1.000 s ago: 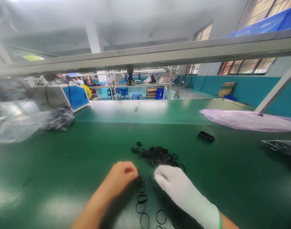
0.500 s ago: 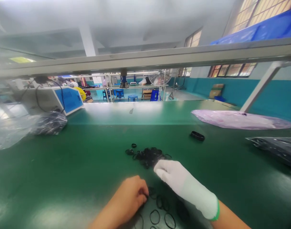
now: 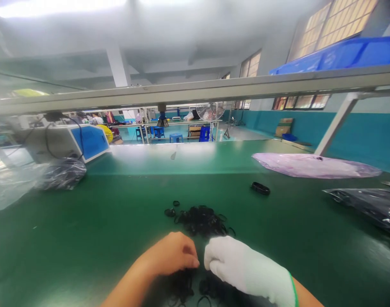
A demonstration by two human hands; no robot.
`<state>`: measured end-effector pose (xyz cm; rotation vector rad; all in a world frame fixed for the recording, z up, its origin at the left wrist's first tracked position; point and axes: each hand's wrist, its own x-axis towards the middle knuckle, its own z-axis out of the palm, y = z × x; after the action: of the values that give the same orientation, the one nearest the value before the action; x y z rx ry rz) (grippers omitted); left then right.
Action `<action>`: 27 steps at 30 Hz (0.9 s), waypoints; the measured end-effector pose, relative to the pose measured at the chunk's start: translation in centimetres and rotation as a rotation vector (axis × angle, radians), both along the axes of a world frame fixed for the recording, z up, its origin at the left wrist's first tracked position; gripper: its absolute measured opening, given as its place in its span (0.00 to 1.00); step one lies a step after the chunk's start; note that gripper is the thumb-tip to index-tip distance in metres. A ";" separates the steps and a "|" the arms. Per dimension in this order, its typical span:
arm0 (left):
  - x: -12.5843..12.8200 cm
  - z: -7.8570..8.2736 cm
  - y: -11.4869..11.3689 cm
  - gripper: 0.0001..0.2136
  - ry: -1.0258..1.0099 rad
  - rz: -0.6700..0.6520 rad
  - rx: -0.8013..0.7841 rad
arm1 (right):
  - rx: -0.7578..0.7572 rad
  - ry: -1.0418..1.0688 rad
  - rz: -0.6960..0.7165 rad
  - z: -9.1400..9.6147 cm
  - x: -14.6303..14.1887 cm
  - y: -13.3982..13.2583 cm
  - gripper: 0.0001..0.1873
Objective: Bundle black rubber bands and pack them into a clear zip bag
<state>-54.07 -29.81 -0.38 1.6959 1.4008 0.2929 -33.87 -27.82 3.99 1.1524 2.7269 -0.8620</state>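
Note:
A loose pile of thin black rings [image 3: 201, 219] lies on the green tabletop just beyond my hands. My bare left hand [image 3: 177, 255] is closed, its thumb and fingertips pressed together above more black rings [image 3: 181, 286] close to me. Beside it, my right hand [image 3: 230, 261], in a white knit glove with a green cuff edge, has its fingers curled in near the pile's front edge. A small gap separates the two hands. Whatever sits in either set of fingertips is hidden or too small to make out.
A thicker black band [image 3: 260, 188] lies right of the pile. Plastic bags, one pinkish [image 3: 313, 165] and one dark [image 3: 368, 209], rest at the right. A clear bag [image 3: 65, 172] and a blue-sided machine [image 3: 89, 143] stand left. A shelf beam [image 3: 195, 91] crosses overhead.
My right hand has drawn back toward me from the pile. My left hand has shifted slightly left, still closed. The loose rings near me now look more bunched. The view has tilted slightly upward.

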 end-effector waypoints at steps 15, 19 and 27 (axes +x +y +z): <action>1.9 -2.6 2.1 0.07 -0.008 0.497 0.211 | 0.035 0.212 -0.245 -0.8 -0.5 0.9 0.08; 1.4 -2.0 0.4 0.10 -0.456 0.506 0.027 | -0.004 0.346 -0.338 -1.3 -1.4 0.7 0.07; 1.4 -2.3 -0.9 0.11 -0.623 0.615 0.040 | -0.344 0.556 -0.429 -2.9 -2.3 0.7 0.07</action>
<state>-52.68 -30.71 -2.66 1.0150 1.3854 1.0938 -36.19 -27.17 1.07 1.6367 2.5505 -1.8704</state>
